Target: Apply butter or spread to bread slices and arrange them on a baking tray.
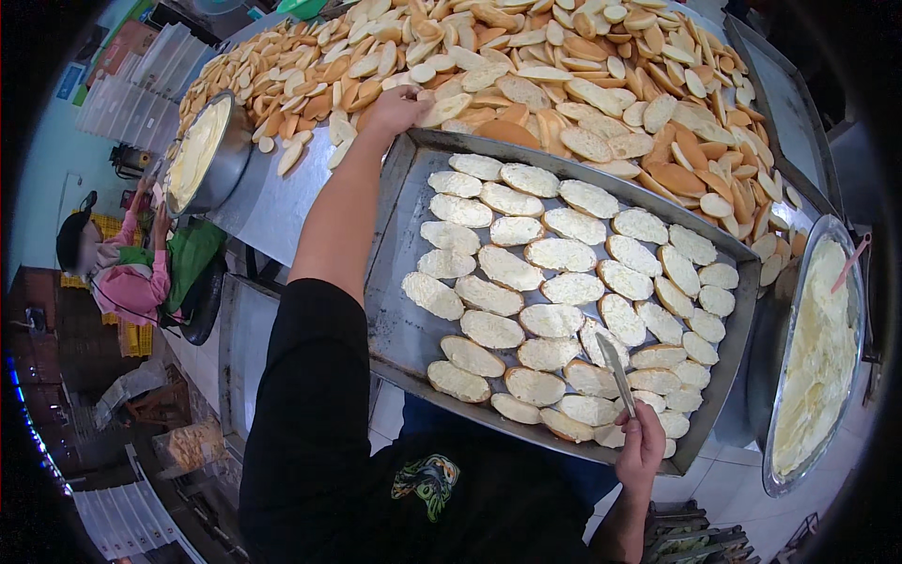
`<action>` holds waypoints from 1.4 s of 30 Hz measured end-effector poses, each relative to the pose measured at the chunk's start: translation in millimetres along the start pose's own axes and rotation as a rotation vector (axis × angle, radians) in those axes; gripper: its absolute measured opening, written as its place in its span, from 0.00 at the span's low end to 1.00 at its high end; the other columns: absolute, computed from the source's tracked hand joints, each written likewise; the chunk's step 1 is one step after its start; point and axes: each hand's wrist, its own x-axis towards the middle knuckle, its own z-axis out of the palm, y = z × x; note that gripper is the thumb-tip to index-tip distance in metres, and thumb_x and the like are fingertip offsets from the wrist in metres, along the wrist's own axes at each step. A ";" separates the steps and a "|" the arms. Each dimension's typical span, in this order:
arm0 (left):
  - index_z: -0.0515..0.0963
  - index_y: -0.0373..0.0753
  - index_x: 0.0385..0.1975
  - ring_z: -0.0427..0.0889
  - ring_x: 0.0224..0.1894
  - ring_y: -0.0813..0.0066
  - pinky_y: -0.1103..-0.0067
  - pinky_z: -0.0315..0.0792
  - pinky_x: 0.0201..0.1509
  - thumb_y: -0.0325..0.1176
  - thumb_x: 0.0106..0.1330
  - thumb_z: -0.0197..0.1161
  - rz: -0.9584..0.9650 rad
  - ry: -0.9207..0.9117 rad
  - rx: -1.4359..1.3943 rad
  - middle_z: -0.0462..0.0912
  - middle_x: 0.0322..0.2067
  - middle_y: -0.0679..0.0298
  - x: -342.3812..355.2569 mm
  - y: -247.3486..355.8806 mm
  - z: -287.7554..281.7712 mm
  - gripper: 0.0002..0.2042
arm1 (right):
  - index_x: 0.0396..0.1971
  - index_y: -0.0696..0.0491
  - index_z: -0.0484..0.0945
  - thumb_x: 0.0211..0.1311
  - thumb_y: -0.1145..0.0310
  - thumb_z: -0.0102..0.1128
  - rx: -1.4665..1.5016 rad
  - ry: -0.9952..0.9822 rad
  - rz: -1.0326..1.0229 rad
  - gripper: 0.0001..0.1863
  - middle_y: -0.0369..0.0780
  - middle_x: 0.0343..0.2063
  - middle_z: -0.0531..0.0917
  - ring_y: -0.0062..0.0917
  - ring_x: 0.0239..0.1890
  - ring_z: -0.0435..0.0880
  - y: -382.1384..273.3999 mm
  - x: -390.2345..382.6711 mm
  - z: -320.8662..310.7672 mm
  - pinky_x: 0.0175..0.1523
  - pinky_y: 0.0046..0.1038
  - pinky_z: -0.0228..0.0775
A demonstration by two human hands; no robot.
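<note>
At the near edge of a large heap of oval bread slices, my left hand has its fingers closed on the end of a pale bread slice. My right hand grips a metal spreading knife by its handle. The knife's blade lies over a coated slice near the middle right of a deep metal tray. Rows of oval slices topped with pale cream cover most of this tray, which sits tilted in front of me. Bare metal shows along its left side.
A wide metal bowl of cream with a pink-handled utensil stands right of the tray. Another cream bowl is at the table's left, near a seated person in pink. The bread heap fills the table's far side.
</note>
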 end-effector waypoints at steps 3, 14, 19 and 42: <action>0.73 0.32 0.36 0.77 0.24 0.78 0.84 0.70 0.27 0.31 0.46 0.61 0.062 0.088 0.083 0.79 0.25 0.61 4.7 -1.1 -2.9 0.16 | 0.41 0.62 0.71 0.55 0.78 0.44 -0.015 -0.020 -0.040 0.13 0.42 0.22 0.74 0.25 0.26 0.70 -0.9 -0.8 -2.9 0.31 0.24 0.61; 0.72 0.35 0.35 0.78 0.31 0.76 0.81 0.72 0.34 0.30 0.52 0.57 0.341 0.171 -0.075 0.78 0.28 0.60 -41.9 36.6 0.4 0.11 | 0.42 0.62 0.71 0.58 0.75 0.43 0.166 0.035 -0.017 0.13 0.40 0.23 0.73 0.20 0.25 0.68 -2.1 -6.3 -0.7 0.29 0.20 0.60; 0.73 0.37 0.33 0.77 0.39 0.69 0.76 0.70 0.42 0.41 0.48 0.64 0.389 0.011 0.602 0.78 0.34 0.59 -53.5 47.6 22.6 0.16 | 0.42 0.62 0.71 0.58 0.74 0.44 0.147 0.045 -0.004 0.13 0.39 0.23 0.73 0.20 0.25 0.68 -4.9 -15.6 -4.3 0.30 0.20 0.60; 0.65 0.30 0.45 0.77 0.35 0.62 0.72 0.75 0.41 0.39 0.57 0.46 -0.425 -0.888 -1.469 0.74 0.37 0.52 -227.5 97.7 80.9 0.21 | 0.47 0.63 0.67 0.62 0.72 0.41 0.387 0.073 0.141 0.16 0.37 0.25 0.73 0.17 0.27 0.67 -13.6 -9.8 2.0 0.33 0.18 0.61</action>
